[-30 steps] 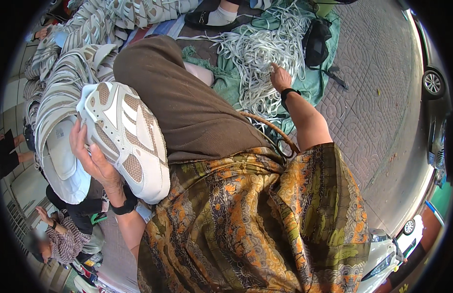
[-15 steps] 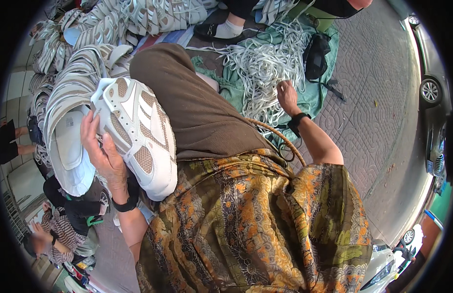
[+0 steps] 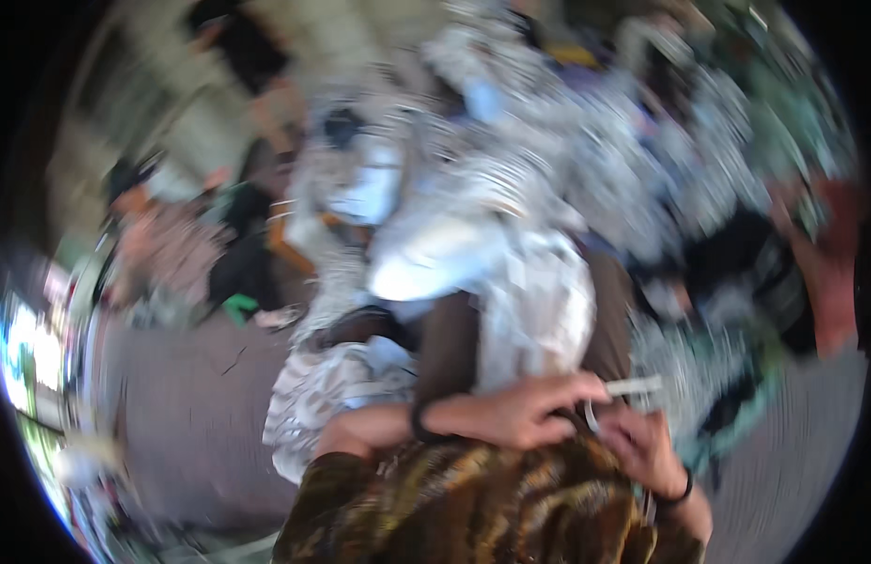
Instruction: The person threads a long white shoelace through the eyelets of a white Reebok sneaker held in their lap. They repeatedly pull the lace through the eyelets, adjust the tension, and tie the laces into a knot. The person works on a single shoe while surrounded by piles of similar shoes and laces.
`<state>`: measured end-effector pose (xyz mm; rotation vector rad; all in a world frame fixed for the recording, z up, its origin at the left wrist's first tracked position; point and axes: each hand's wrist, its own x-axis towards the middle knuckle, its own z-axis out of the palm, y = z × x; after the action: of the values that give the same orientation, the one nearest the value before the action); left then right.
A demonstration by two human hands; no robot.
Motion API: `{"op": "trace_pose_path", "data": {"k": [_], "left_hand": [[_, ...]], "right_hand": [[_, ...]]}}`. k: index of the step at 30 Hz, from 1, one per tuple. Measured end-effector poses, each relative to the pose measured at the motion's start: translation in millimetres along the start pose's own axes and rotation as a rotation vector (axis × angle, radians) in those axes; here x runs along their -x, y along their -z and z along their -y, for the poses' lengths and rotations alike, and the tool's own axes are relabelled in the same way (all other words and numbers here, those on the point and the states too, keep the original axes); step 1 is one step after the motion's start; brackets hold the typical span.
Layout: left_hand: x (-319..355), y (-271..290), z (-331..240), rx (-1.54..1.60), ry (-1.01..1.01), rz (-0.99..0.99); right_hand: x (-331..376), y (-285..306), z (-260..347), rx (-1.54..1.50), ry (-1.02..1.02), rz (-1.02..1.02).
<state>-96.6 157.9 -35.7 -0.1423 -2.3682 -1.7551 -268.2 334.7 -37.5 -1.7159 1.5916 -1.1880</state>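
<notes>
The whole view is badly motion-blurred. My left hand [image 3: 525,414], with a dark band on its wrist, reaches to the right over my lap and pinches a white lace [image 3: 635,384]. My right hand [image 3: 642,449], also with a dark wristband, curls just below it, and its fingers meet the lace's loop. A white sneaker [image 3: 539,301] lies on my brown-clad lap [image 3: 450,348] right above both hands. A brown-and-gold patterned garment [image 3: 473,512] fills the lower edge.
A heap of white-and-grey sneakers [image 3: 567,141] spreads across the back. Blurred seated people [image 3: 163,249] are at the left, and someone in red [image 3: 830,254] at the right. Paved ground [image 3: 172,404] lies to my lower left, with a small green object [image 3: 238,307] on it.
The view has swung sharply and blurred. My right hand came back from the lace pile to my lap. My left hand left the sneaker's side and now meets the right on a lace.
</notes>
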Motion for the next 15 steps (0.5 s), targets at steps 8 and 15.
{"op": "trace_pose_path", "data": {"k": [8,15], "left_hand": [[35.7,17.0,16.3,0.352,0.183,-0.015],[101.6,69.3,-20.9,0.446,0.061,-0.771]], "right_hand": [[-46.2,-14.0,29.0,-0.035,-0.064,0.154],[-8.3,10.8,-36.4,0.220,-0.136,0.067]]}}
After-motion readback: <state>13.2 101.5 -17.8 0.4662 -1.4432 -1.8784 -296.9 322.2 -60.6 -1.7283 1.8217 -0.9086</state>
